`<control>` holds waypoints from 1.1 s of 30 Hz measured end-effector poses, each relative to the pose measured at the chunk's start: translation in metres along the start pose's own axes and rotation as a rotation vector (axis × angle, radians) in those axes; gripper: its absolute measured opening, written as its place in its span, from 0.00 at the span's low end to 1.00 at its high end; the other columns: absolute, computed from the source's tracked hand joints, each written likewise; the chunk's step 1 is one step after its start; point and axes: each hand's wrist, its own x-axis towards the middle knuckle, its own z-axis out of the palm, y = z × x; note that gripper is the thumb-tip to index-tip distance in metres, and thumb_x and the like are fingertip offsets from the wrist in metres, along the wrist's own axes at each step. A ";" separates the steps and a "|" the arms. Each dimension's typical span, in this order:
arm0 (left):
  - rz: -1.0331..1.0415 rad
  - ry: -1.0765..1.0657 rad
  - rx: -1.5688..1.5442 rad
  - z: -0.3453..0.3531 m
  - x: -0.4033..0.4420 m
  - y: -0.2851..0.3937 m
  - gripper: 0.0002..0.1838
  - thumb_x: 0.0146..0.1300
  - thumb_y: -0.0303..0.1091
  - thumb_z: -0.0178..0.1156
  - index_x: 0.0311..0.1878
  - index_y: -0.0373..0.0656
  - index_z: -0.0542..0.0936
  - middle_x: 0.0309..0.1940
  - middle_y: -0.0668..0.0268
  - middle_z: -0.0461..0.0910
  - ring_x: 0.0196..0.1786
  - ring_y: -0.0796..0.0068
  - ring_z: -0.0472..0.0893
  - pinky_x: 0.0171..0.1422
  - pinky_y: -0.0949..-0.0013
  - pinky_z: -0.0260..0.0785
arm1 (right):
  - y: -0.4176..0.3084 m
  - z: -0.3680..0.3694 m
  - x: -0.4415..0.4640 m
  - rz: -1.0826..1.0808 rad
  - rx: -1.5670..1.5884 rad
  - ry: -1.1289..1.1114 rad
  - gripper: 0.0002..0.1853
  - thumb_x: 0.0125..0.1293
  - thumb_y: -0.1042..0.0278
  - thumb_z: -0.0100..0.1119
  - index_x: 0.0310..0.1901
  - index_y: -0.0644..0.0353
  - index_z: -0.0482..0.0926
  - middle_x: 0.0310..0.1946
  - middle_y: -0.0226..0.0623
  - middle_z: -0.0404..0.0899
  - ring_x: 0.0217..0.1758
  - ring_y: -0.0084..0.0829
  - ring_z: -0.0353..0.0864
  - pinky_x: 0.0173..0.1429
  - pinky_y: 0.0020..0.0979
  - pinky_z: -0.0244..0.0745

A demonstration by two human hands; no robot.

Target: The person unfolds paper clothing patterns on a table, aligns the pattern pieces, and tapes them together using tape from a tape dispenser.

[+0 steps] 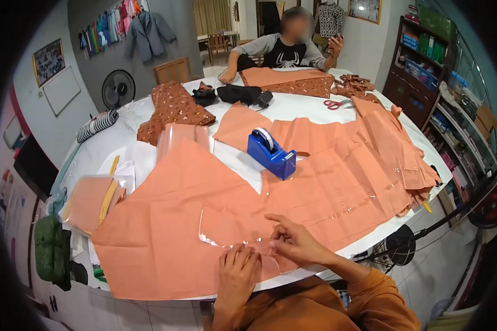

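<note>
A large orange sheet (pixel 154 220), paper or cloth I cannot tell, spreads over the near table. A pocket-shaped piece (pixel 229 223) with shiny clear tape along its edges lies on it. My left hand (pixel 237 273) rests on the sheet just below that piece, its fingers laid flat. Right of it, my right hand (pixel 298 243) hovers over the sheet, index finger stretched out and the other fingers partly bent, with nothing visible in them. Beyond both hands stands a blue tape dispenser (pixel 271 154) with a roll in it.
More taped orange pieces (pixel 337 182) cover the right side. Patterned brown cloth (pixel 174 110), a black pouch (pixel 240 95) and red-handled scissors (pixel 335 103) lie farther back. A yellow ruler-like strip (pixel 108 199) is at left. Across the table (pixel 121 157) sits a person (pixel 284 49) holding a phone.
</note>
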 end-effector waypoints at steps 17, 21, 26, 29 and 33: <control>-0.067 0.036 -0.041 0.011 -0.008 -0.006 0.14 0.62 0.27 0.60 0.52 0.40 0.80 0.54 0.58 0.77 0.63 0.53 0.72 0.67 0.51 0.62 | 0.012 0.002 0.006 0.305 0.449 -0.036 0.27 0.64 0.85 0.58 0.64 0.65 0.62 0.32 0.33 0.77 0.34 0.22 0.79 0.41 0.27 0.78; -0.081 0.038 -0.066 0.010 -0.009 -0.008 0.12 0.64 0.29 0.60 0.50 0.42 0.81 0.55 0.58 0.76 0.63 0.55 0.72 0.67 0.51 0.60 | 0.009 0.003 0.011 0.345 0.326 -0.064 0.26 0.64 0.84 0.58 0.62 0.66 0.62 0.29 0.34 0.77 0.31 0.23 0.78 0.38 0.26 0.76; -0.127 0.013 -0.038 0.009 -0.009 -0.006 0.15 0.66 0.31 0.58 0.55 0.44 0.79 0.54 0.59 0.76 0.64 0.58 0.71 0.69 0.51 0.55 | 0.007 0.007 0.014 0.304 0.000 -0.091 0.28 0.62 0.83 0.62 0.62 0.63 0.63 0.27 0.34 0.78 0.29 0.22 0.77 0.37 0.25 0.74; -0.121 -0.011 -0.004 0.006 -0.008 -0.004 0.17 0.67 0.32 0.57 0.58 0.45 0.77 0.55 0.59 0.75 0.64 0.59 0.70 0.70 0.49 0.53 | 0.009 0.010 0.016 0.291 -0.113 -0.065 0.25 0.62 0.82 0.61 0.59 0.64 0.64 0.24 0.32 0.77 0.27 0.22 0.77 0.35 0.26 0.72; -0.080 -0.013 0.054 0.006 -0.009 -0.004 0.17 0.67 0.34 0.58 0.59 0.47 0.78 0.55 0.59 0.74 0.64 0.60 0.70 0.70 0.46 0.51 | -0.006 0.018 0.017 0.271 -0.349 -0.039 0.23 0.60 0.80 0.62 0.56 0.64 0.65 0.20 0.33 0.76 0.25 0.24 0.76 0.33 0.30 0.70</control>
